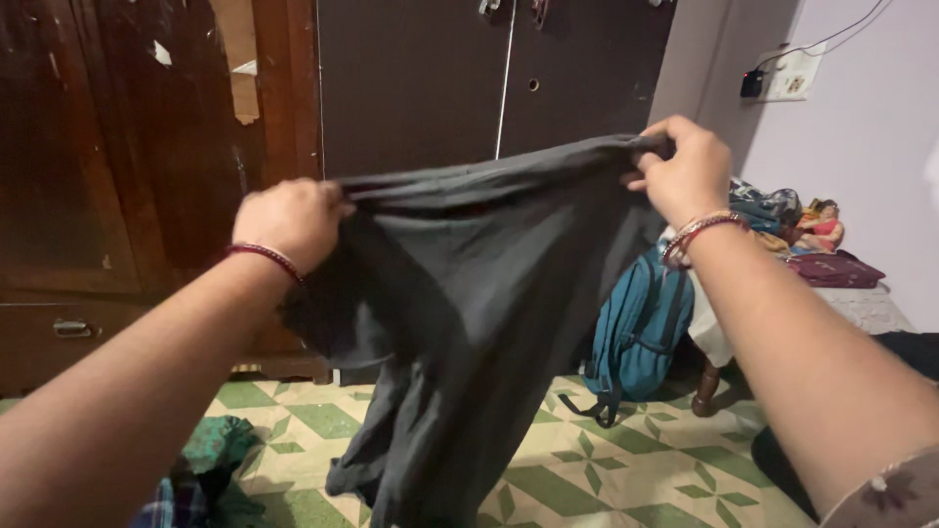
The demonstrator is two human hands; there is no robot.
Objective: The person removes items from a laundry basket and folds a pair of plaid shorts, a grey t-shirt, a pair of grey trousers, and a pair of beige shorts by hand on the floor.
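Note:
A dark grey garment (460,293) hangs in the air in front of me, stretched between both hands and drooping down toward the floor. My left hand (289,220) grips its upper edge on the left, fingers closed over the cloth; a red thread band sits on that wrist. My right hand (685,171) pinches the other end of the upper edge, held higher, with bangles on the wrist.
A dark wooden wardrobe (127,176) and a grey metal cupboard (489,78) stand ahead. A teal backpack (641,328) leans by a table (861,303) with a maroon pouch and clutter at right. Crumpled clothes (210,469) lie on the green patterned floor.

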